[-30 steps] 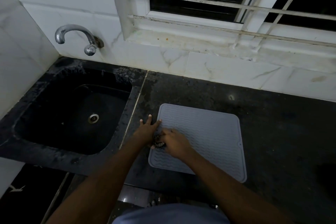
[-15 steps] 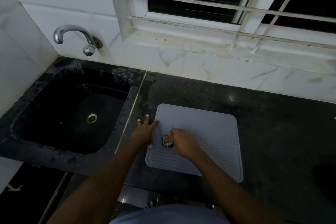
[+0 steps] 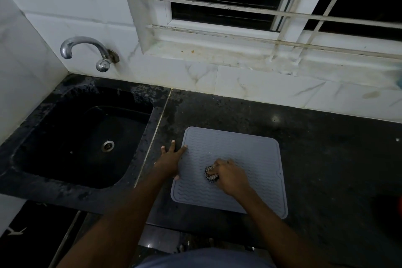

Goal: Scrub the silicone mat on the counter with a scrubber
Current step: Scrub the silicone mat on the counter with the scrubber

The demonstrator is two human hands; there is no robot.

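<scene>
A grey silicone mat point(image 3: 245, 154) with wavy ribs lies flat on the black counter point(image 3: 326, 137). My right hand point(image 3: 230, 175) is closed around a small dark striped scrubber point(image 3: 210, 174) and presses it onto the mat's left middle part. My left hand point(image 3: 171, 161) lies flat with fingers spread at the mat's left edge, one fingertip and the thumb resting on the mat, the other fingers on the counter.
A black sink point(image 3: 82, 137) with a steel drain point(image 3: 107, 145) sits left of the mat, under a chrome tap point(image 3: 87, 50) on the tiled wall. A barred window point(image 3: 272, 2) is behind the counter. The counter's front edge runs just below the mat.
My right hand has slid the scrubber to the right, from the mat's left edge toward its middle. My left hand stays at the left edge.
</scene>
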